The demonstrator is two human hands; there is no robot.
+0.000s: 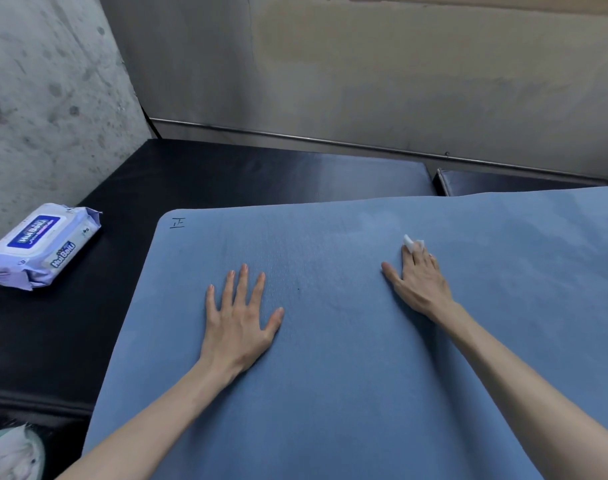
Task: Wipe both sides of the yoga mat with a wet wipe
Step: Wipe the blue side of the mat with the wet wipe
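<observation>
A blue yoga mat lies flat over a black padded surface and fills the lower right of the head view. A small black mark is drawn near its far left corner. My left hand lies flat on the mat with its fingers spread, palm down. My right hand reaches farther out and presses a white wet wipe onto the mat under straight fingers; only a bit of the wipe shows past the fingertips. Damp streaks show on the mat to the right of that hand.
A pack of wet wipes lies on the black padded surface at the left, close to a concrete wall. A second black pad sits behind the mat. Something pale and crumpled shows at the bottom left corner.
</observation>
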